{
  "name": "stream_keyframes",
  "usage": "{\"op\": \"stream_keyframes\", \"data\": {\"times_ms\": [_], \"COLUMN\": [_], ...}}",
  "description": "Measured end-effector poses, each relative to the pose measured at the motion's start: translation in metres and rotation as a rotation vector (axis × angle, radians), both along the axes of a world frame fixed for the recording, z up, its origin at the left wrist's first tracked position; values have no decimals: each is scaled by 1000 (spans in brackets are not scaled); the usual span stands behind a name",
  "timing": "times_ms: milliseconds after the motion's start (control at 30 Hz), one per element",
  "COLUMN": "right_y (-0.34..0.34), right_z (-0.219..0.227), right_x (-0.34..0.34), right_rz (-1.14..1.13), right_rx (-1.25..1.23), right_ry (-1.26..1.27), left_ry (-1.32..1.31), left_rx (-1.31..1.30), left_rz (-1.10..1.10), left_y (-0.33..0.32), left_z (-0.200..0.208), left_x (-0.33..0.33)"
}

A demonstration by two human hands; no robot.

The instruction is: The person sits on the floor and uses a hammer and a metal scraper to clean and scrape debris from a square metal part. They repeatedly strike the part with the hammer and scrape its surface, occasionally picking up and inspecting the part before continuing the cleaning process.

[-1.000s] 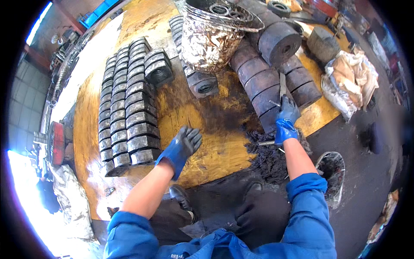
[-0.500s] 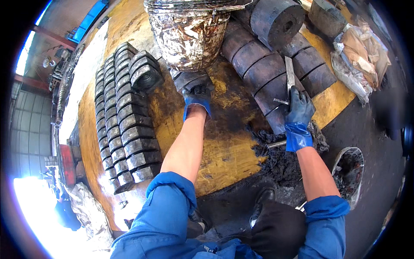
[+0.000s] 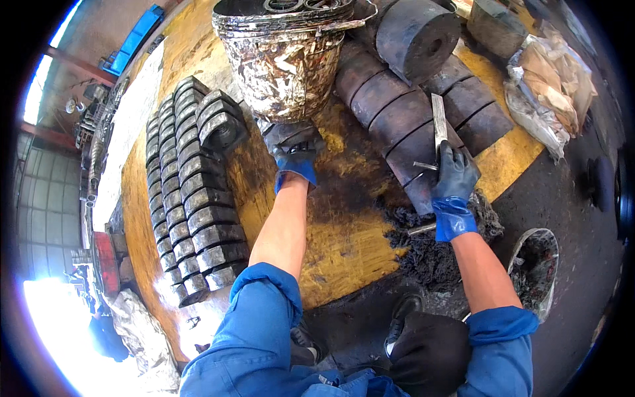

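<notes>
My left hand (image 3: 297,156), in a dark glove with a blue cuff, is closed on a dark block (image 3: 281,134) just below a smeared bucket (image 3: 281,69). Its fingers partly hide the block. My right hand (image 3: 455,173), gloved alike, grips a flat metal bar (image 3: 438,120) that points away from me over a row of thick dark cylinders (image 3: 403,122). A thin metal rod (image 3: 425,165) sticks out beside its fingers, and another rod end (image 3: 422,229) shows by the cuff. I cannot tell whether these belong to one piece.
Rows of dark ringed blocks (image 3: 198,192) stand at the left of the stained yellow tabletop (image 3: 350,248). Dark shredded scraps (image 3: 430,258) heap at its near edge, by a container (image 3: 539,264) lined with plastic. A large cylinder (image 3: 423,40) and crumpled bags (image 3: 552,86) lie far right.
The whole view has shifted slightly, showing more of the bucket's top. Both hands keep their hold, and the bar in my right hand stands at nearly the same angle.
</notes>
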State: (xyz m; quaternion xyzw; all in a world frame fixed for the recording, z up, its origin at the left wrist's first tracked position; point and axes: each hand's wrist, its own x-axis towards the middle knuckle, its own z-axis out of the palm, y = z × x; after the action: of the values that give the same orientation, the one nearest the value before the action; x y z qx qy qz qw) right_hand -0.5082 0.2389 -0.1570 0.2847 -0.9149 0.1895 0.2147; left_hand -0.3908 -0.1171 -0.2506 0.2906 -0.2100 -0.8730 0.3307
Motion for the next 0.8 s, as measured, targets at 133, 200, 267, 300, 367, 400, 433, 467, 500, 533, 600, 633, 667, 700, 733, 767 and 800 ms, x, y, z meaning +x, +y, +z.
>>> {"op": "stream_keyframes", "data": {"times_ms": [133,200,267,300,367,400,433,467,500,533,600,633,667,700,733,767,800], "right_y": [1,1,4,5,6,6,8,5,-3,-2,2,3,10,11,8,6,5], "right_z": [-12,-14,-19,-20,-18,-17,-16,-15,-12,-14,-16,-18,-21,-20,-19,-17,-19], "right_x": [0,0,-3,-4,-2,0,-1,0,3,2,0,0,-4,-4,-2,0,0], "right_rz": [-19,-50,-47,-46,-48,-45,-26,-19,-4,-6,-21,-27,-46,-54,-53,-43,-35], "right_rx": [26,24,34,41,2,-17,10,8,-6,6,11,14,31,35,28,16,1], "right_ry": [-5,4,-17,-28,52,88,81,46,9,-22,51,85,105,123,136,118,124], "left_ry": [101,122,113,108,94,88,81,82,98,89,56,29,-15,-56,-49,-42,-37], "left_rx": [115,173,214,233,285,319,354,368,366,408,503,555,618,667,638,610,585], "left_rz": [-12,7,13,16,34,50,73,103,150,168,206,232,256,291,275,258,237], "left_y": [-2,0,7,11,19,23,29,28,17,26,55,72,99,117,125,132,140], "left_z": [14,18,21,21,18,12,2,-7,-21,-25,-25,-23,-5,9,9,4,0], "left_x": [-2,0,4,6,16,24,34,47,66,74,85,91,88,93,109,125,138]}}
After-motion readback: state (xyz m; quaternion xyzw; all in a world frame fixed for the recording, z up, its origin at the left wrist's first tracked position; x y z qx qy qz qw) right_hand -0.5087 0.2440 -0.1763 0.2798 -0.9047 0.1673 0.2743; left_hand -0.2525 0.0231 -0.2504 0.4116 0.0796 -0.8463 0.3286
